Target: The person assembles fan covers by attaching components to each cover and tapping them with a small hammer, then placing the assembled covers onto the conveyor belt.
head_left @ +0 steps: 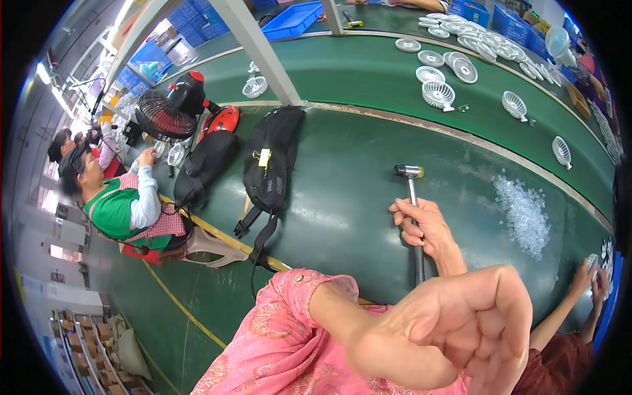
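My left hand (454, 322) is large and close in the foreground, its fingers curled in toward the palm. Whatever the curled fingers may hold, if anything, is hidden. Beyond it, my right hand (428, 227) lies over a small hammer (419, 262), its fingers bent round the shaft. The hammer has a dark grip, a metal shaft and a head with one dark and one yellowish end. Its head points away from me above the green table. To the right of my right hand lies a loose heap of small clear plastic pieces (523, 214).
Two black bags (273, 158) lie left on the table (349, 145), beside a black-and-red fan (168, 112). Beyond a ledge, a green belt (368, 69) carries white fan grilles (438, 94). A co-worker (128, 204) sits at left; another's hands (582, 280) hold a white part at right.
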`<act>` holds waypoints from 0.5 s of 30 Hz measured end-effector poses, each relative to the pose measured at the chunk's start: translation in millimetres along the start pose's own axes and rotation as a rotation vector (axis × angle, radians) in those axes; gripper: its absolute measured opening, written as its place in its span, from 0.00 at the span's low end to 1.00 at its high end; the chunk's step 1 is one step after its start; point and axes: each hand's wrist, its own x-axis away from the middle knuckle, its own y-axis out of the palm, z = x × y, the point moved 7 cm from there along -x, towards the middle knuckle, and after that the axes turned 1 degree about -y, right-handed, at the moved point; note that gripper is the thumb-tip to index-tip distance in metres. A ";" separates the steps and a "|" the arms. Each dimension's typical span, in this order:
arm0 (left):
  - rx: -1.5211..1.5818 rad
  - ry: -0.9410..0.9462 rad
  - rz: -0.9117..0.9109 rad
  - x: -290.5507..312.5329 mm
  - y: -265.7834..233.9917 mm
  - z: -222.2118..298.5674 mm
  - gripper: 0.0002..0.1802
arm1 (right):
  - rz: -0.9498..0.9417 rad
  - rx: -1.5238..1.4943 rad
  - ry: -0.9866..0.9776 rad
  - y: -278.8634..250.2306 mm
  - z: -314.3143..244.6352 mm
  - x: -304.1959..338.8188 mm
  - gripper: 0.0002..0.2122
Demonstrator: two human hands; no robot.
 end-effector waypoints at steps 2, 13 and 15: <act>-0.013 -0.022 0.026 0.7 3.0 2.0 0.23 | 0.015 0.009 -0.007 -2.9 -0.7 -0.2 0.11; 0.178 -0.007 0.102 11.1 8.9 -1.8 0.24 | 0.010 0.023 -0.026 -2.2 0.1 0.4 0.11; 0.065 -0.030 0.071 10.4 8.4 -2.8 0.24 | 0.012 0.027 -0.030 -2.2 -0.6 1.3 0.11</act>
